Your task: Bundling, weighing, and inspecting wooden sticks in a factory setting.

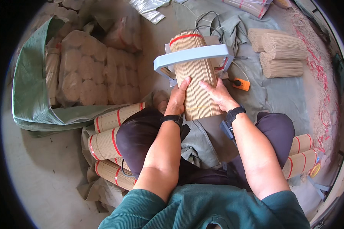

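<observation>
Between my hands lies a thick bundle of thin bamboo sticks (198, 91), pointing away from me. Its far part passes under the light-blue arch of a strapping machine (193, 54), and a red band (186, 37) circles its far end. On the bundle's left side my left hand (177, 96) grips it, thumb on top. From the right my right hand (220, 95) clasps it the same way, its thumb also on top. The undersides of both hands' fingers are hidden.
At left, a green woven sack (30, 87) holds bagged stick bundles (84, 72). Red-banded bundles (105, 144) lie by my left knee, others (300, 162) by my right. Unbanded bundles (283, 45) are stacked far right. An orange power socket (241, 84) with cables sits beside the machine.
</observation>
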Motion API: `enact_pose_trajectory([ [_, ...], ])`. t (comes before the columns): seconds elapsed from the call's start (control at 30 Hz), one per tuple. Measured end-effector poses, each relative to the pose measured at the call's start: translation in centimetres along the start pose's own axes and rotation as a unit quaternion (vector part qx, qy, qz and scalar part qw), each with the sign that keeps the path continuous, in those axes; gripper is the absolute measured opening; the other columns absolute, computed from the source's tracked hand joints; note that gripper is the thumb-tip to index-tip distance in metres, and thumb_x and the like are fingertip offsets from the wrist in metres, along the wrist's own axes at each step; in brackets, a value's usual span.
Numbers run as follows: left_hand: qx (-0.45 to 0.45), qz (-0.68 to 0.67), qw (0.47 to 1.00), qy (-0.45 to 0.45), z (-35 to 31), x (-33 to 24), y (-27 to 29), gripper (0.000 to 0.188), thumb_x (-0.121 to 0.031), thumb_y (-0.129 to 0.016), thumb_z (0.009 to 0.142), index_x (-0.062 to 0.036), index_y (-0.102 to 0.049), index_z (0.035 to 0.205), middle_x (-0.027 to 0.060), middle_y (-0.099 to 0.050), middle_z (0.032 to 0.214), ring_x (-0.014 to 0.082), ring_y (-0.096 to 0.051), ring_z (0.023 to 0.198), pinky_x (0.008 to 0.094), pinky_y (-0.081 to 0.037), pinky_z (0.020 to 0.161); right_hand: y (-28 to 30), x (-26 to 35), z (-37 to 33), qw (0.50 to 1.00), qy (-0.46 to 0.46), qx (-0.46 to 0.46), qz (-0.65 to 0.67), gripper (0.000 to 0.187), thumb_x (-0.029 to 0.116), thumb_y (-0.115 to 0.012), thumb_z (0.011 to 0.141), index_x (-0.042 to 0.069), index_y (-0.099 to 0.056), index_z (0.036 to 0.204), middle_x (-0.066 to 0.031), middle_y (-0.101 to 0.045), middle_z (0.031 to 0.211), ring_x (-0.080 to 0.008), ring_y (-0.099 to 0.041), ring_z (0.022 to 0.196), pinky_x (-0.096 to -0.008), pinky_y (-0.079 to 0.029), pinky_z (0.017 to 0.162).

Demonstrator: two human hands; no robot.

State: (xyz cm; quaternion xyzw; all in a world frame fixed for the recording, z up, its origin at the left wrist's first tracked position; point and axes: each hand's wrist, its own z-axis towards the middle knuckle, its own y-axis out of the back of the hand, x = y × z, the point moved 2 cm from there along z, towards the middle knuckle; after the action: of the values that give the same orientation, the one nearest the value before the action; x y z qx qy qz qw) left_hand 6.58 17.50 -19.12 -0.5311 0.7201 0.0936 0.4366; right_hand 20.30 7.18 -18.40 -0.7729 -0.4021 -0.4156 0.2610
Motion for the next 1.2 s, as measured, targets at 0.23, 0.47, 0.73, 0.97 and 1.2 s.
enact_pose_trajectory([
  [0.23,0.019,0.02,1.0,0.003,2.3,-1.2,0.0,0.077,-0.05,-0.068,0.078,0.003,-0.043,0.129,0.015,-0.058,0.118,0.0241,-0.057,0.105,0.0352,-0.044,0.091,-0.1,-0.2,2.2,0.999,0.011,0.004,0.043,0.093,0.048,-0.077,0.07,-0.008,-0.033,0.129,-0.0182,-0.053,0.122,-0.0241,-0.054,0.11,-0.0336,-0.044,0.093],
  [0.47,0.042,0.032,0.999,0.003,2.5,-1.6,-0.1,0.08,-0.051,-0.066,0.078,0.0024,-0.041,0.132,0.0147,-0.056,0.121,0.0238,-0.055,0.108,0.0357,-0.044,0.092,0.1,-0.6,2.8,0.999,0.017,0.015,0.03,0.084,0.048,-0.075,0.074,-0.002,-0.037,0.131,-0.0133,-0.054,0.122,-0.0214,-0.053,0.111,-0.0336,-0.043,0.095],
  [0.73,0.019,0.059,0.998,0.01,2.4,-2.1,-0.6,0.079,-0.051,-0.066,0.079,0.003,-0.041,0.131,0.0158,-0.057,0.12,0.025,-0.056,0.107,0.037,-0.045,0.091,0.2,-0.1,2.8,0.998,0.035,0.032,0.051,0.079,0.049,-0.073,0.076,-0.002,-0.042,0.129,-0.0114,-0.056,0.119,-0.0198,-0.053,0.111,-0.0329,-0.043,0.095],
  [0.97,0.02,0.063,0.998,0.0,2.4,-2.3,-0.4,0.074,-0.049,-0.067,0.08,0.0056,-0.047,0.125,0.017,-0.06,0.114,0.0259,-0.059,0.101,0.0365,-0.046,0.088,-0.3,1.0,1.9,0.995,0.036,0.06,0.076,0.076,0.049,-0.071,0.077,-0.004,-0.045,0.126,-0.0122,-0.057,0.118,-0.019,-0.055,0.107,-0.0315,-0.044,0.092],
  [1.2,0.008,0.064,0.998,-0.009,2.4,-2.1,-0.3,0.074,-0.049,-0.067,0.08,0.0068,-0.048,0.124,0.0184,-0.06,0.114,0.027,-0.06,0.099,0.0369,-0.047,0.086,-0.1,1.1,1.4,0.997,0.026,0.056,0.053,0.079,0.051,-0.069,0.079,-0.004,-0.042,0.128,-0.0141,-0.055,0.121,-0.0209,-0.054,0.11,-0.0322,-0.042,0.094],
])
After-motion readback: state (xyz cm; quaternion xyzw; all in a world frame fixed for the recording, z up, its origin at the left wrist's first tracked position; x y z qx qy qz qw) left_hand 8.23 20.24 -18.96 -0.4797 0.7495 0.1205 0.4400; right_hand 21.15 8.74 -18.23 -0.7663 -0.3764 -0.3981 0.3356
